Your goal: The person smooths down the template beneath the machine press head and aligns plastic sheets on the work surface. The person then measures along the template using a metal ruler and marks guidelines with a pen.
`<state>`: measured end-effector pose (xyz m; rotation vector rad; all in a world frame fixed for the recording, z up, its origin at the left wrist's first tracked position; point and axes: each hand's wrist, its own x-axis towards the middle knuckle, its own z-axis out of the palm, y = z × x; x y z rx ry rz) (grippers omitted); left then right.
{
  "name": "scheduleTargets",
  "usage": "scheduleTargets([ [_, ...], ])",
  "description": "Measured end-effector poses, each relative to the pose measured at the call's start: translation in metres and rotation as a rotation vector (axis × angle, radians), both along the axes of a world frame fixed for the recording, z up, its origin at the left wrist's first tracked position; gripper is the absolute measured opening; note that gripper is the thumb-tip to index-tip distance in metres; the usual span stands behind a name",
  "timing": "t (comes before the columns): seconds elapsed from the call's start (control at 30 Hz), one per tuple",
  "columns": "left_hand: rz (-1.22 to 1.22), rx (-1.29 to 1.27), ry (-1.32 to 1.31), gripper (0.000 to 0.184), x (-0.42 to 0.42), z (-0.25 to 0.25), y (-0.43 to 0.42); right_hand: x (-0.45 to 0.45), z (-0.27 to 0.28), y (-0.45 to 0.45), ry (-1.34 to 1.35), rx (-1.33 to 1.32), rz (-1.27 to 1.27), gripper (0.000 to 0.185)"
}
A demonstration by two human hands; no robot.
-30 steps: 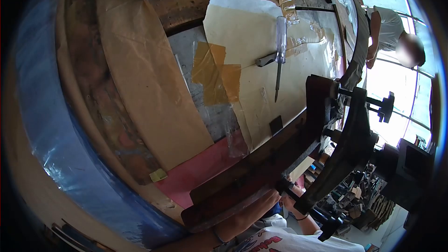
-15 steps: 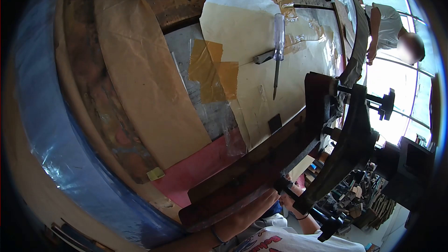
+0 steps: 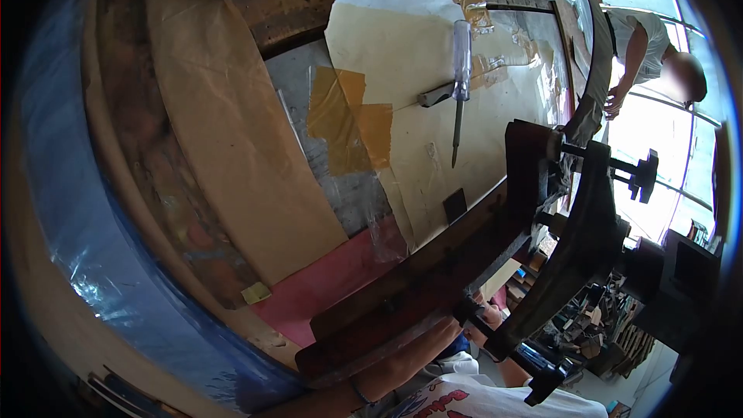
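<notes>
My left hand (image 3: 444,331) reaches in from the bottom beside the long dark red bar (image 3: 387,313), its fingers curled and partly covered. Close by, my right hand (image 3: 491,316) is also curled, behind the black clamp screw (image 3: 474,316). Whatever lies between the fingers is too small and hidden to make out. A pale flat piece (image 3: 500,279) shows just above the hands. The bar belongs to a black metal frame (image 3: 576,248) with several screw knobs.
A clear-handled screwdriver (image 3: 462,70) and a small dark tool (image 3: 437,94) lie on cream paper (image 3: 387,39) with brown tape (image 3: 348,124). Brown paper (image 3: 232,124) and blue plastic sheeting (image 3: 108,263) run along the left. Another person (image 3: 646,42) stands at upper right; piled blocks (image 3: 592,325) sit below.
The view shifts slightly, sliding the bench leftward. My right hand moves a little by the screw. The other person's arm and hand have shifted. The screwdriver stays on the paper.
</notes>
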<state>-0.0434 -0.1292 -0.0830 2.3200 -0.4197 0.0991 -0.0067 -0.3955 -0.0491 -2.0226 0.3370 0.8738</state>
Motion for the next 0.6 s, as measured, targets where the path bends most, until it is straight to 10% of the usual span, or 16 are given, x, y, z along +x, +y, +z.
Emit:
scheduleTargets([
  [0.6,-0.02,0.026,0.0,0.028,0.011,0.003,0.008,0.008,0.013,0.013,0.178,0.038,-0.081,0.032],
])
